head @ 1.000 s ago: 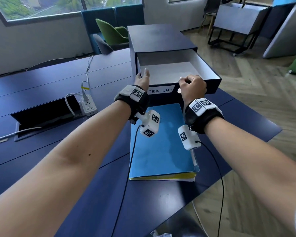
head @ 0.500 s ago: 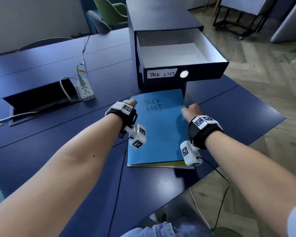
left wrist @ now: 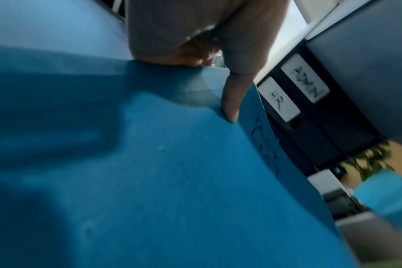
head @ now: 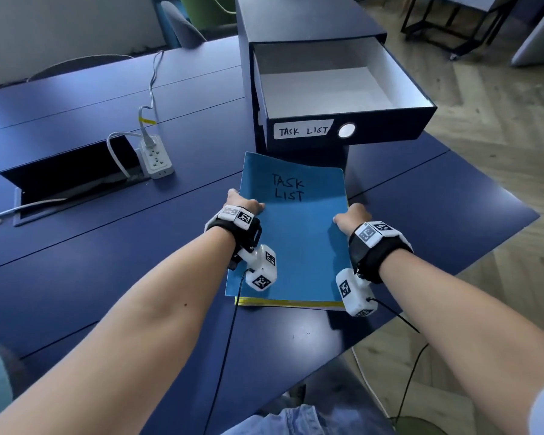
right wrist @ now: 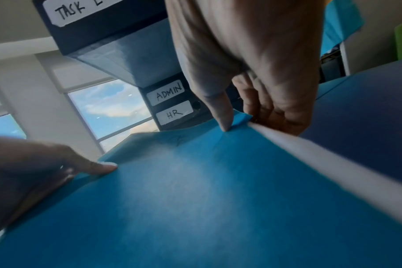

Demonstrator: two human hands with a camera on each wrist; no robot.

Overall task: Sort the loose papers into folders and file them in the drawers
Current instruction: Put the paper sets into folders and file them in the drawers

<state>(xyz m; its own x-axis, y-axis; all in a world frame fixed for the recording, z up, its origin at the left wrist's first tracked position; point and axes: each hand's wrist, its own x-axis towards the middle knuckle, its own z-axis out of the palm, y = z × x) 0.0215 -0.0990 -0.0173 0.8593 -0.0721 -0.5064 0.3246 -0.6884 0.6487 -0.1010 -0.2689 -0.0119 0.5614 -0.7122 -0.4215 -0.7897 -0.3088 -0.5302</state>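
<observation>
Gripping the blue folder (head: 299, 233) by both side edges, the left hand (head: 244, 207) and right hand (head: 350, 216) hold it on the navy table (head: 107, 262), before the open drawer (head: 343, 89); herringbone floor (head: 500, 152) lies beyond. The left wrist view shows a thumb (left wrist: 234, 98) on top, fingers beneath. The right wrist view shows the same pinch, ADMIN and HR labels (right wrist: 174, 115), and a window (right wrist: 108, 107).

left arm: bare, stretched forward, wrist band with camera | left hand (head: 244, 205): at the left edge of the blue folder (head: 299, 243), thumb on top, fingers curled under, pinching it | right arm: bare, stretched forward, wrist band with camera | right hand (head: 350, 216): at the folder's right edge, thumb on top, fingers curled under, pinching it
</observation>
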